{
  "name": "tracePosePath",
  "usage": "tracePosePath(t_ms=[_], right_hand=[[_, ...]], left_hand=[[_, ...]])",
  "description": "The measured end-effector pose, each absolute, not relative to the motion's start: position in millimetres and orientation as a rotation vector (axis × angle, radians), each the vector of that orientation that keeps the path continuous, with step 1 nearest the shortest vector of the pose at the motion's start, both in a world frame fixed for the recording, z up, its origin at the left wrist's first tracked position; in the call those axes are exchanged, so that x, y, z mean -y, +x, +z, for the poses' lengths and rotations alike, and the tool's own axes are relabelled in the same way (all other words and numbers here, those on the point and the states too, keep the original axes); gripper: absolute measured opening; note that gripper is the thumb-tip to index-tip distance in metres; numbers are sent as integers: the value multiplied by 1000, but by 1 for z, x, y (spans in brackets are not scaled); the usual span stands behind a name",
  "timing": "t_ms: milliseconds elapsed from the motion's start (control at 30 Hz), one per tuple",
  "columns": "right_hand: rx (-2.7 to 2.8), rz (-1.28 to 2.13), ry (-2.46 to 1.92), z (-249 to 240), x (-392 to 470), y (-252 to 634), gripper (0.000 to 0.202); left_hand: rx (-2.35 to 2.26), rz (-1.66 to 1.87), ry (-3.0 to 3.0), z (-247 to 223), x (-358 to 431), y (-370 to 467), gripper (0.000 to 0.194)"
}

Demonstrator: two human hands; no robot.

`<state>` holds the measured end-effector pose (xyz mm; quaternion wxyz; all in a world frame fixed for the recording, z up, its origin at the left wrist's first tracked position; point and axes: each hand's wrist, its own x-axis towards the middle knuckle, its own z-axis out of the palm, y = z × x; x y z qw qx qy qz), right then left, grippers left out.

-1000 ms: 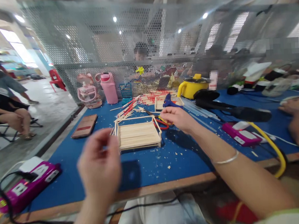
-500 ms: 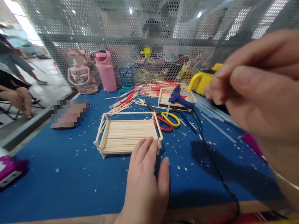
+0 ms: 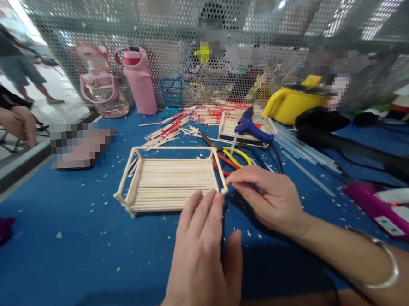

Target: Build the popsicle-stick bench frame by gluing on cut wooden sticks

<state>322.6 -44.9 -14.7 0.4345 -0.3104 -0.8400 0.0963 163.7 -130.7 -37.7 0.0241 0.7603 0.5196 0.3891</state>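
A small tray-like frame (image 3: 171, 176) of pale wooden sticks stands on the blue table, with a slatted floor and a raised stick rail. My left hand (image 3: 203, 250) lies at its front right corner, fingers stretched over the front edge and thumb apart. At the same corner, the thumb and fingertips of my right hand (image 3: 269, 197) are pinched together against the end of the rail. Whatever lies between those fingertips is too small to make out. Behind my right hand are scissors (image 3: 237, 155) with red and yellow handles, partly covered.
A blue glue gun (image 3: 253, 127) rests on a second stick frame (image 3: 225, 128). Red-tipped sticks (image 3: 209, 113) are piled behind. Clear glue sticks (image 3: 304, 151), a yellow pot (image 3: 289, 104) and a purple device (image 3: 391, 213) are to the right. Pink bottles (image 3: 139, 83) and a phone-like slab (image 3: 83, 151) are left.
My right hand has come down from high on the right to the frame's front right corner, still pinched. My left hand stays at that corner. The view has shifted slightly.
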Motion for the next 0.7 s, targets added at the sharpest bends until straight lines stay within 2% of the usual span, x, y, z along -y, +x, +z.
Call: tracePosePath(t_ms=[267,700], right_hand=[[2111,276,-688,-17,42,320,29],[2146,180,-629,-17,40,320,27]], left_hand=[[-1569,1229,2343,-38,129,164,52],[-1572,1195,2376,-39,130,163,50]])
